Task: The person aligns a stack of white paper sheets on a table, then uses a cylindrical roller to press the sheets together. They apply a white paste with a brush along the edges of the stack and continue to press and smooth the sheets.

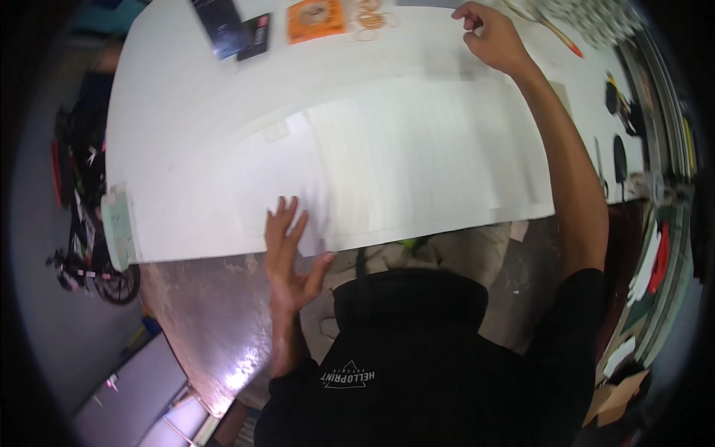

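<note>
My left hand [287, 249] is at the table's near edge, fingers spread and nothing in its grasp. Beside it lies a blurred, pale sheet [417, 156] that stretches to the right across the white table [171, 171]. Near the sheet's far left part are a small white piece [298, 121] and a faint beige square [275, 132]. At the far right, my right hand [491, 39] hovers with loosely bent fingers, a gap between them and no object visible there. Closest to it on the left is a cluster of thin tan rubber bands [369, 21].
An orange packet [316, 20] and two dark flat boxes, one large [221, 28] and one small [255, 37], lie at the far side. A brush-like tool with a red tip [570, 43] and scissors [602, 167] lie to the right. A bicycle [97, 272] stands left.
</note>
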Tool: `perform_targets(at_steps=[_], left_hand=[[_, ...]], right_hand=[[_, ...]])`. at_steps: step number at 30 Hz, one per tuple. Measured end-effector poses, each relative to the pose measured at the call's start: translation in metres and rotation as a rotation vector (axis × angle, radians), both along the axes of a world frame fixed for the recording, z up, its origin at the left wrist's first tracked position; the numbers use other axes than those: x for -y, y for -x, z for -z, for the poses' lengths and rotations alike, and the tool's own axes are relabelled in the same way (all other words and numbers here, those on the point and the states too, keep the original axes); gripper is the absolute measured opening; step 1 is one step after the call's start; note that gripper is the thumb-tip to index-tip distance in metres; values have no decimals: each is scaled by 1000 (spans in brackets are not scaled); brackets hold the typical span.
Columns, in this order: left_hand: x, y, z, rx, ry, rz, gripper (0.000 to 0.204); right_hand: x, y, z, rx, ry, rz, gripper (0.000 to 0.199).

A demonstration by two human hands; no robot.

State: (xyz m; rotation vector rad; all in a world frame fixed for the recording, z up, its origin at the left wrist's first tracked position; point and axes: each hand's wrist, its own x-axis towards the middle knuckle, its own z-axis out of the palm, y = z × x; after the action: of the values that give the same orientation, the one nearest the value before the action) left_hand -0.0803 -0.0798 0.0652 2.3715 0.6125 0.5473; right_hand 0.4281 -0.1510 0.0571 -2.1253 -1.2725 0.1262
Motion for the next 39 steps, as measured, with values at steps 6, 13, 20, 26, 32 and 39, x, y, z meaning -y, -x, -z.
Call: perform_targets(at_steps=[6, 13, 20, 26, 32, 39], left_hand=[[18, 34, 11, 56, 49, -115, 59], [18, 38, 19, 34, 23, -136, 53], [-24, -5, 20, -301, -230, -100, 58], [-35, -14, 32, -381, -242, 7, 59], [-35, -15, 38, -385, -229, 31, 59], [-36, -12, 37, -364, -210, 21, 57]], right_hand=[[-76, -4, 42, 248, 242, -22, 39], [-70, -14, 59, 305, -57, -57, 29], [-1, 69, 10, 358, -292, -96, 20], [103, 111, -22, 246, -188, 25, 16], [177, 102, -20, 140, -137, 262, 15], [200, 97, -5, 66, -185, 352, 19]])
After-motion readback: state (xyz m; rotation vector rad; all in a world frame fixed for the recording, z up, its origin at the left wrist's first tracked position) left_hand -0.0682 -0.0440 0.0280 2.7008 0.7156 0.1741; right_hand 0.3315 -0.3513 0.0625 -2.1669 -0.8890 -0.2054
